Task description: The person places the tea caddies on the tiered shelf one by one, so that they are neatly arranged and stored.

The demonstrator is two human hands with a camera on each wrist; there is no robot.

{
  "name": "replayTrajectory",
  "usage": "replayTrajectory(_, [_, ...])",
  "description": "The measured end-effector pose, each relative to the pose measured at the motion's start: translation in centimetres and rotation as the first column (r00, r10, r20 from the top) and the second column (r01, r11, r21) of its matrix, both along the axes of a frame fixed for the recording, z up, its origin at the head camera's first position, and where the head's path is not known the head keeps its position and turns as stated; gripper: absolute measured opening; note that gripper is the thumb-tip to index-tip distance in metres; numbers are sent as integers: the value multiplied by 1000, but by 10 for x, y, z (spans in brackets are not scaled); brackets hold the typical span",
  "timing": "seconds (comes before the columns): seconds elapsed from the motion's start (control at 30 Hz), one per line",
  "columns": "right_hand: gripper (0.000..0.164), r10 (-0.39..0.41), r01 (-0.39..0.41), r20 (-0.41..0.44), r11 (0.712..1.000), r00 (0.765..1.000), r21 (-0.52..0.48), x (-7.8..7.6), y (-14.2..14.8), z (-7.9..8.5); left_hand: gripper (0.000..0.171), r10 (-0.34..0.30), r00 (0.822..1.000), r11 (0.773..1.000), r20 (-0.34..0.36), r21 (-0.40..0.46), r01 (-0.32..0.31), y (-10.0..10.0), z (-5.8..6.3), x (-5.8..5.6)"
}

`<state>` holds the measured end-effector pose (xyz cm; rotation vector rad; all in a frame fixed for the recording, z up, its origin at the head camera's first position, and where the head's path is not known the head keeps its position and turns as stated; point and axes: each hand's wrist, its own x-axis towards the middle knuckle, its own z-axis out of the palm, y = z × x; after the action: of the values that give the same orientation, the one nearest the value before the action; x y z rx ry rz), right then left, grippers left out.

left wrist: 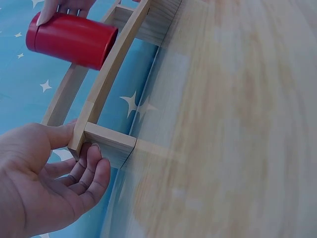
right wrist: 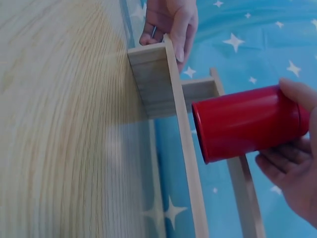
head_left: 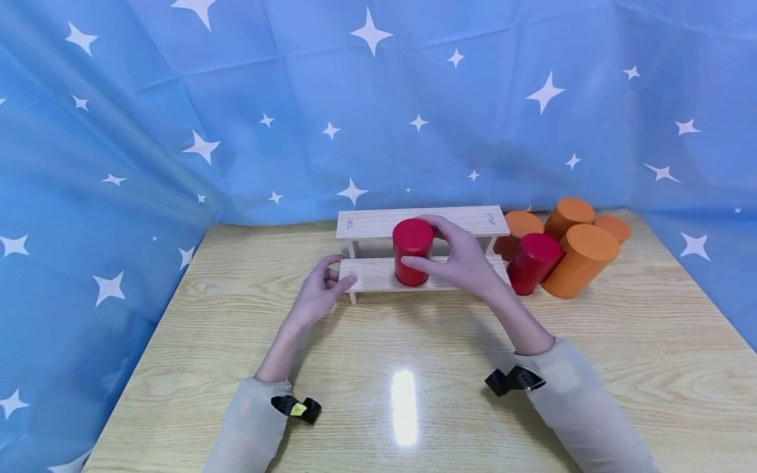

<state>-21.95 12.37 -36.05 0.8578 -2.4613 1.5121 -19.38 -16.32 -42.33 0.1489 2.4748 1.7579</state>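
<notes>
The left hand (head_left: 316, 295) pinches the left end of a wooden rack (head_left: 369, 226). Over the lower tier's (head_left: 375, 274) middle, the right hand (head_left: 464, 261) grasps an upright red cylinder (head_left: 412, 244), contact with the tier unclear; farther right, a second red cylinder (head_left: 535, 261) and orange cylinders (head_left: 588, 253) sit on the worktop (head_left: 349, 414).

Cloth (head_left: 390, 92), blue, white stars (head_left: 370, 32): beyond the right hand (head_left: 464, 263). Surface (head_left: 455, 427), pale wood grain: beneath it. Glare (head_left: 405, 407), white: nearside of that hand.
</notes>
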Motion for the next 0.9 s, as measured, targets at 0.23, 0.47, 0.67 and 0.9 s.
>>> replayTrajectory(0.23, [62,41,-41,-50,999,998,-15,-3,-21,-2,61,6,1000,1000,-4,-6,-6,-1,0,0])
replayTrajectory(0.47, [61,61,-62,-30,997,998,-37,-3,-38,-5,62,6,1000,1000,14,-8,-6,0,1,-2])
replayTrajectory(0.67, [61,48,-47,14,998,999,-46,-2,-49,-6,59,-8,999,1000,31,-13,9,5,26,10])
replayTrajectory(0.9, [63,24,-21,59,998,998,-59,-2,-56,-6,59,-15,999,1000,30,0,15,7,39,17])
